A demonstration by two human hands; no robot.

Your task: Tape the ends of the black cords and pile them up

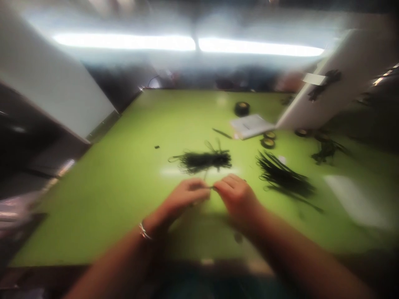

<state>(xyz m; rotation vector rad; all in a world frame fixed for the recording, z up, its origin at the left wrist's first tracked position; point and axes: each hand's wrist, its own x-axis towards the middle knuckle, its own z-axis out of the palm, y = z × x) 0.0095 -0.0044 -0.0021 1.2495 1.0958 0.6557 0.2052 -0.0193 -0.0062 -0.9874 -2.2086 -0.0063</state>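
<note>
My left hand [193,192] and my right hand [233,190] are close together above the green tabletop, fingers closed in a pinch. Between the fingertips runs a short stretch of thin dark cord [212,187], gripped from both sides. The rest of it is hidden by the fingers or too blurred to follow. Just beyond my hands lies a tangled bundle of black looped cords [204,160]. To the right of my right hand, a second bunch of black cords [285,174] is fanned out with its looped ends toward the left.
Farther back on the green table [124,174] are a roll of black tape [242,109], a white notepad [252,126], a dark pen [222,133] and smaller tape rolls [268,143]. Another dark tangle [326,151] lies at the right. White panels [330,87] flank the table.
</note>
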